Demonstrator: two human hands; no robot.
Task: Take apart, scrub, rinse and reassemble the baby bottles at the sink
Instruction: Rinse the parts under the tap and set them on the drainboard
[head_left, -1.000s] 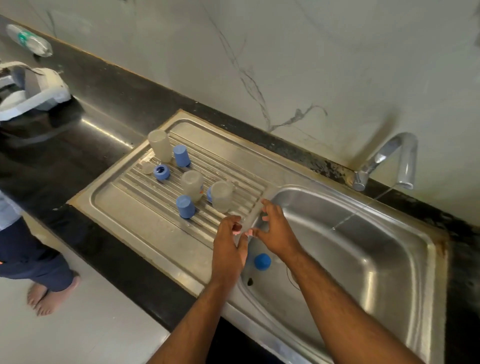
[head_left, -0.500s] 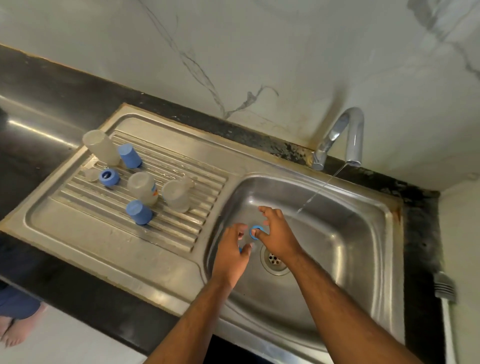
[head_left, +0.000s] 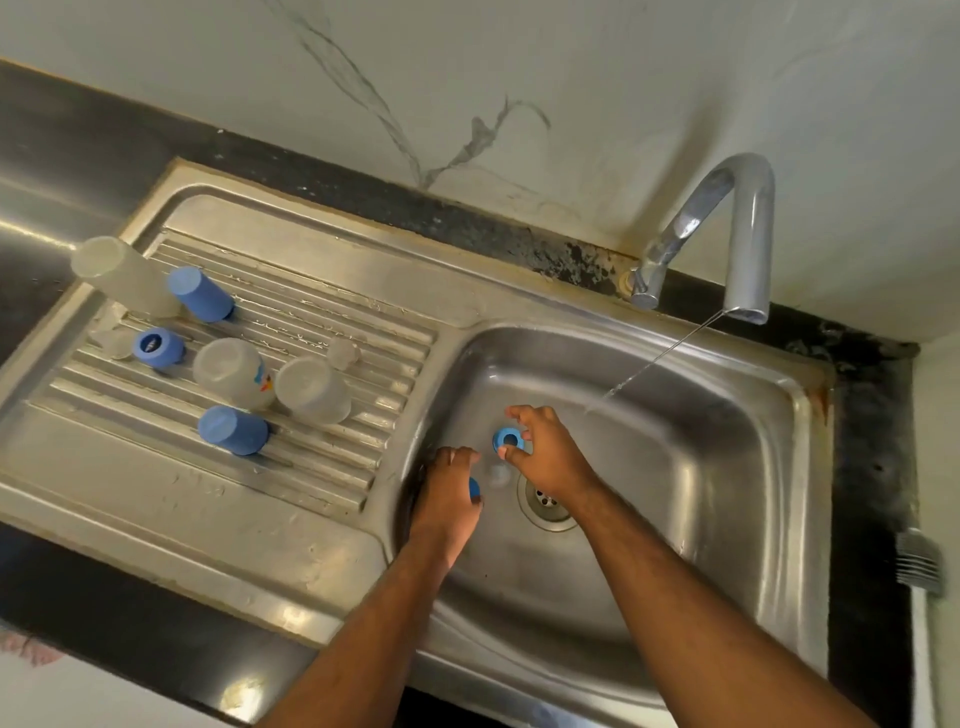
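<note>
Both hands are down in the sink bowl (head_left: 727, 467), close to the drain (head_left: 546, 503). The right hand (head_left: 545, 452), just behind the drain, pinches a blue ring (head_left: 508, 439) with finger and thumb. The left hand (head_left: 448, 493), left of the drain, curls around a blue cap (head_left: 474, 488) (mostly hidden). A clear nipple (head_left: 497, 474) sits between them. More bottles (head_left: 232, 372) stand upside down far left of the drain.

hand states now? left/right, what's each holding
Left hand: curled over a small blue plastic piece, mostly hidden.
Right hand: fingertips pinch a blue plastic screw ring over the steel sink basin.
</note>
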